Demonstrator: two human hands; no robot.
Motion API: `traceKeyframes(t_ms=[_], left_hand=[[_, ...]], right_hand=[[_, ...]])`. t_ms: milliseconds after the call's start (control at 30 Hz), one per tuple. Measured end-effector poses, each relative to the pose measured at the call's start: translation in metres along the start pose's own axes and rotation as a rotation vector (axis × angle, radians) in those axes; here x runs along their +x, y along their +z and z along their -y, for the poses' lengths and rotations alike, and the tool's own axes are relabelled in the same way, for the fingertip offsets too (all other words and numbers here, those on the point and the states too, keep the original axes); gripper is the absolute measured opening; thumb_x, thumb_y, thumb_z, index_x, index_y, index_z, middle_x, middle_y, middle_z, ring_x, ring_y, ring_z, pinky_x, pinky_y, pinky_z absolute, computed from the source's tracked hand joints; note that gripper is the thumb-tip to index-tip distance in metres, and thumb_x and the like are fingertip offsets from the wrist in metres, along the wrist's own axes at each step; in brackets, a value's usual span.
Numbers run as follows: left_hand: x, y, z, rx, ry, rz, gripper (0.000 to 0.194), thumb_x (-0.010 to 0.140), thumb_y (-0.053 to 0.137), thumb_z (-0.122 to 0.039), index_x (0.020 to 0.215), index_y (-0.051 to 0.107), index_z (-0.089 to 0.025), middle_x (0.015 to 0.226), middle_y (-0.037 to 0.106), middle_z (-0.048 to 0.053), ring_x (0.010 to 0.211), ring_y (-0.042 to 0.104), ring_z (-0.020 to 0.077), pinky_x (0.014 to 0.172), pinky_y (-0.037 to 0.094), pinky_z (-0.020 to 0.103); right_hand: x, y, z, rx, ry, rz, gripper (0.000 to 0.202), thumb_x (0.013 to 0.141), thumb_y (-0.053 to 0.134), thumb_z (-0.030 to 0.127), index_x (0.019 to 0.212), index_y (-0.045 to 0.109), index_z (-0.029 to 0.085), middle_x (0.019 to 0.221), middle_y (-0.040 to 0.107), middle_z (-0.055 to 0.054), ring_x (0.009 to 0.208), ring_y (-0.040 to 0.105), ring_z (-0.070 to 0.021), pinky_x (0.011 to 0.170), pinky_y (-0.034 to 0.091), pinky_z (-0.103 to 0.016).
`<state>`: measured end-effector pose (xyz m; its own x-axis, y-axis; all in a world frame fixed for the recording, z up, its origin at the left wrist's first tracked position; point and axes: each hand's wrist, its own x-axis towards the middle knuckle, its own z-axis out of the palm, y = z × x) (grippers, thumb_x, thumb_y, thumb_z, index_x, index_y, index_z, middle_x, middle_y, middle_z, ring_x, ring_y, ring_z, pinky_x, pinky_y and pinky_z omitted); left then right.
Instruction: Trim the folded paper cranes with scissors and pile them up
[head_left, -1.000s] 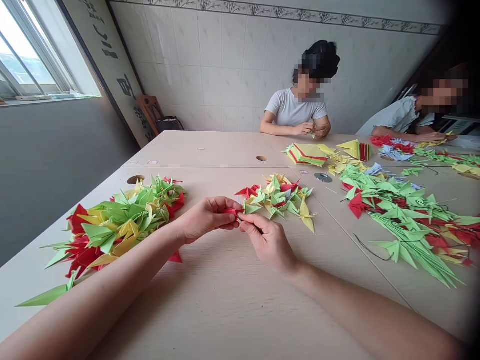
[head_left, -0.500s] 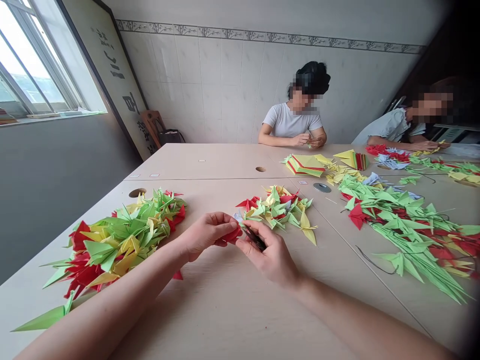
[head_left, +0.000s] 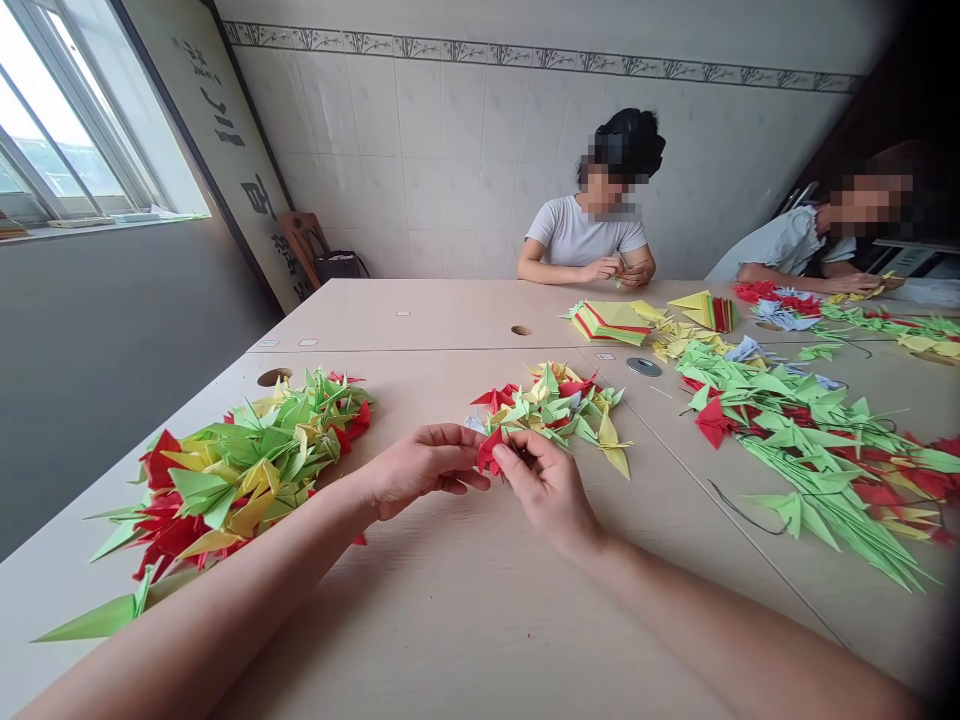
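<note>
A small red folded paper piece is pinched between the thumb and fingers of my right hand. A dark tool, mostly hidden, shows inside the same hand. My left hand is at the paper's left edge, its fingers curved and slightly apart; whether it grips the paper is unclear. Just behind my hands lies a small pile of green, red and yellow folded paper pieces. A larger mixed pile sits left of my left forearm.
Long rows of green and red folded paper cover the right side of the table. Stacked paper sheets lie farther back. Two people sit across the table, their hands holding small paper pieces. A round hole is at the left.
The red paper has passed toward my right hand, which now pinches it. My left fingers have loosened from around it. The dark tool is now mostly hidden. The view has shifted slightly.
</note>
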<state>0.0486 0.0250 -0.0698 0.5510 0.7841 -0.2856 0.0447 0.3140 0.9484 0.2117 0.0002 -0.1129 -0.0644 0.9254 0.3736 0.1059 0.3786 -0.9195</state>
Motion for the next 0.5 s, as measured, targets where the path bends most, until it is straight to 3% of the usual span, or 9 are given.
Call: traceKeyframes(t_ms=[167,367,500], left_hand=[[0.0002,0.0022,-0.0009,0.274,0.083,-0.047,0.02,0.075,0.059,-0.032,0.089,0.06,-0.017,0.081,0.062,0.002,0.075,0.056,0.0121,0.071,0.041,0.027],[0.0029,0.0,0.0037,0.619,0.442,-0.179,0.027,0.074,0.059,-0.027,0.1,0.056,-0.019,0.104,0.059,0.006,0.091,0.053,0.0161,0.071,0.043,0.026],[0.0037,0.0029,0.0056,0.696,0.507,-0.12,0.013,0.079,0.053,-0.025,0.088,0.059,-0.017,0.087,0.062,0.004,0.076,0.055,0.0129,0.066,0.044,0.025]], right_hand=[[0.0027,-0.0009,-0.0064,0.157,0.163,-0.023,0.021,0.08,0.054,0.034,0.067,0.049,0.018,0.05,0.04,0.006,0.043,0.035,-0.0067,0.039,0.029,-0.019],[0.0029,0.0014,-0.0048,0.289,0.29,-0.006,0.023,0.077,0.058,0.035,0.064,0.048,0.018,0.049,0.039,0.007,0.039,0.031,-0.0048,0.035,0.02,-0.018],[0.0026,0.0021,-0.0041,0.322,0.314,0.02,0.023,0.075,0.059,0.036,0.065,0.05,0.018,0.054,0.045,0.005,0.039,0.032,-0.0043,0.034,0.018,-0.017]])
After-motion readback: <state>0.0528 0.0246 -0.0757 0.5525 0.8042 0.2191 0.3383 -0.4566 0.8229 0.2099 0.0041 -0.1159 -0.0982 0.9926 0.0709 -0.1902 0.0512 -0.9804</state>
